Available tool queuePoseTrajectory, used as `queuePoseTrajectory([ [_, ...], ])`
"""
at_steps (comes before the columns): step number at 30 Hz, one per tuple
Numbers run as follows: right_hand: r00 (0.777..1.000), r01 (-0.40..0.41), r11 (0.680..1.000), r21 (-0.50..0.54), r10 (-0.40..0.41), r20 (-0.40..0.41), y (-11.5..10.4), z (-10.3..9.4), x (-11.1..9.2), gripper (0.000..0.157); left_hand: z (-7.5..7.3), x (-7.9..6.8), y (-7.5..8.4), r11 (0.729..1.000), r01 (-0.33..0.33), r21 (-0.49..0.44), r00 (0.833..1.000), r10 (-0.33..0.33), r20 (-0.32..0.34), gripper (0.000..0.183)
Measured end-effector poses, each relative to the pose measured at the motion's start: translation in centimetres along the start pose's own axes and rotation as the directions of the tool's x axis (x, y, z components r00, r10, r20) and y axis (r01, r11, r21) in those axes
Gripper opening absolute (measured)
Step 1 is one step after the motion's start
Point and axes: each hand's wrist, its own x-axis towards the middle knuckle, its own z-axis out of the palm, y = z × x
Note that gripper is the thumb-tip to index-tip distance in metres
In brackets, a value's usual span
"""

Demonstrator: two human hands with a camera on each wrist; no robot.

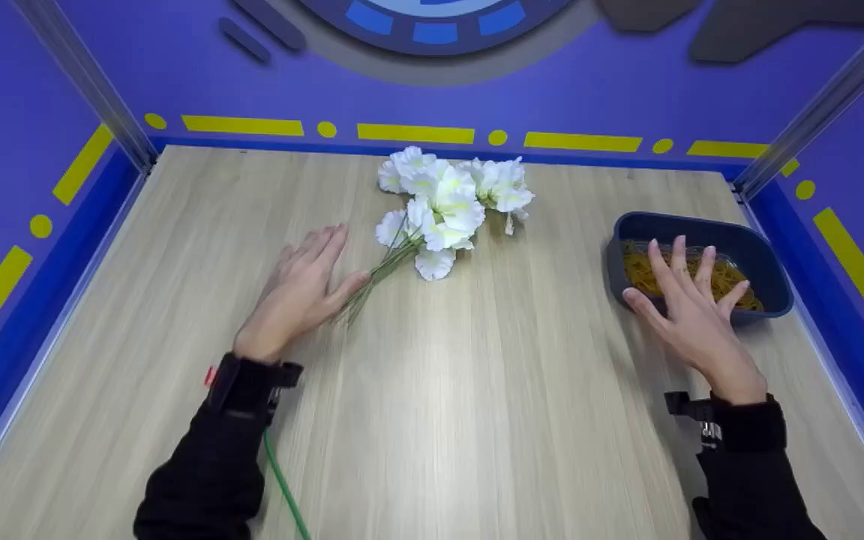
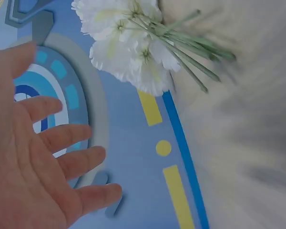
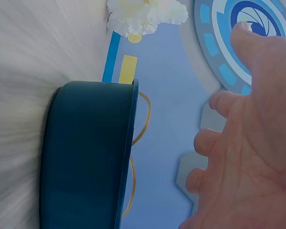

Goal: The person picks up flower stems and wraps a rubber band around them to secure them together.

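White artificial flowers (image 1: 443,202) lie in a bunch toward the back middle of the table, their thin green stems (image 1: 376,289) pointing front-left. Close by the stems is my left hand (image 1: 301,289), fingers extended and thumb spread; in the head view the thumb tip overlaps the stems. The left wrist view has the palm (image 2: 33,162) holding nothing, with the flowers beyond the thumb. On the right, a dark blue tub (image 1: 766,270) contains a heap of yellow-brown rubber bands (image 1: 642,270). Over its near rim hovers my right hand (image 1: 691,315), fingers spread and holding nothing.
Behind the wooden table (image 1: 432,420) rises a blue panel (image 1: 327,97) with yellow marks; similar panels flank both sides. A green cord-like strip (image 1: 282,480) runs from beside the left sleeve to the front edge. A small red piece (image 1: 211,375) shows beside the left cuff.
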Motion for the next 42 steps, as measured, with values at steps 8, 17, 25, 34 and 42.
queuePoseTrajectory([
  [8,0.996,0.09,0.995,0.038,-0.09,0.001,-0.9,0.9,0.4,0.085,1.3,5.6,0.2,0.98,0.127,-0.151,0.983,-0.105,0.15,0.069],
  [17,0.984,0.109,0.978,0.178,-0.131,0.117,-2.0,2.0,0.7,0.086,3.2,10.4,2.2,0.941,0.299,-0.158,0.934,-0.254,0.251,0.054],
  [25,0.975,0.023,0.989,0.148,-0.055,0.217,-2.8,2.3,0.7,0.096,5.1,12.7,3.1,0.885,0.406,-0.227,0.883,-0.316,0.348,0.065],
  [34,0.972,0.099,0.98,0.175,-0.133,0.193,-3.5,3.4,0.5,0.094,6.6,13.0,3.2,0.629,0.577,-0.521,0.81,-0.359,0.464,0.006],
  [42,0.965,0.129,0.978,0.161,-0.161,0.204,-3.7,3.7,0.5,0.095,6.0,12.8,3.4,0.561,0.646,-0.518,0.757,-0.381,0.531,0.024],
])
